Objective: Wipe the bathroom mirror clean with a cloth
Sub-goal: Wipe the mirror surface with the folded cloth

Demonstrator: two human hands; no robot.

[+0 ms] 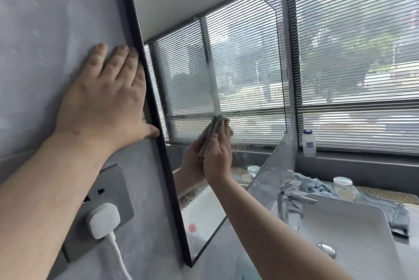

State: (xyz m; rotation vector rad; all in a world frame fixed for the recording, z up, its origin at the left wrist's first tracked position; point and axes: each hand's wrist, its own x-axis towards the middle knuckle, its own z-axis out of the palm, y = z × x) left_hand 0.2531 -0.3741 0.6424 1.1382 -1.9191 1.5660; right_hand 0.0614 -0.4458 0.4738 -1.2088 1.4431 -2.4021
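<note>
Wiping the black-framed mirror (238, 52).
Right hand (217, 157) grips folded grey cloth (217, 120); left hand (106, 102), fingers straight, apparently braces on grey wall (45, 18).

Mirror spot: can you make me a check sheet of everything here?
Surface: mirror, smeary streak above the cloth.
Job's things: cloth, folded, pressed on the mirror.
Clutter: bottle on the sill; jar and towel beside the sink.
Hands: left hand flat on the wall by the frame; right hand holds the cloth.
Cables: white cable from a plug in the socket.
Surroundings: blinds, tap, grey wall.
</note>
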